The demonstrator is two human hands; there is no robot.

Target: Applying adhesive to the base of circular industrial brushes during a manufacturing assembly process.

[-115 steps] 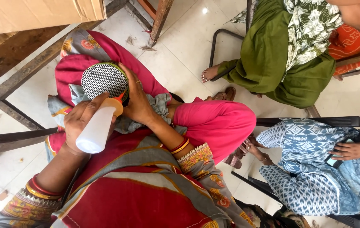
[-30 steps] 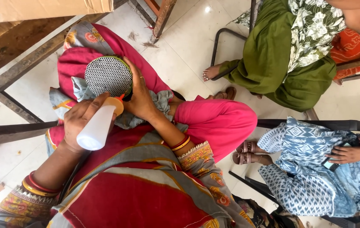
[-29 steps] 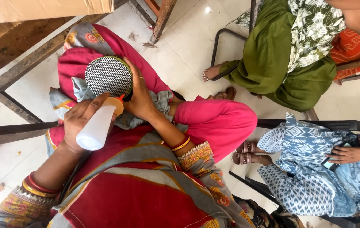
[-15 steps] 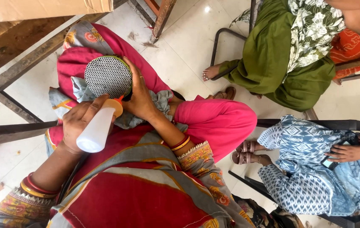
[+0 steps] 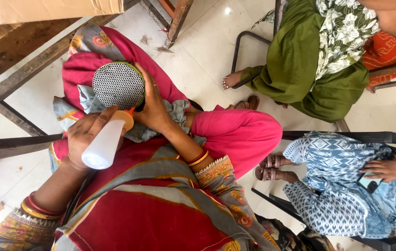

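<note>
The left hand (image 5: 86, 135) is wrapped tight around a white squeeze bottle (image 5: 105, 146). Its orange tip points to 1 o'clock, at a round mesh speaker (image 5: 117, 85). The right hand (image 5: 154, 109) grips the speaker's side on a grey cloth (image 5: 137, 132).

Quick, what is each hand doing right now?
Left hand: closed around a white squeeze bottle.
Right hand: gripping the round mesh-faced object on the lap.

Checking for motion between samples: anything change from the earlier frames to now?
Almost nothing. The left hand still grips the white squeeze bottle, its orange tip by the round perforated disc; it has shifted very slightly. The right hand still steadies the disc's edge on the grey cloth in the lap. Nothing was picked up or released. The two people seated nearby remain in place.
</note>
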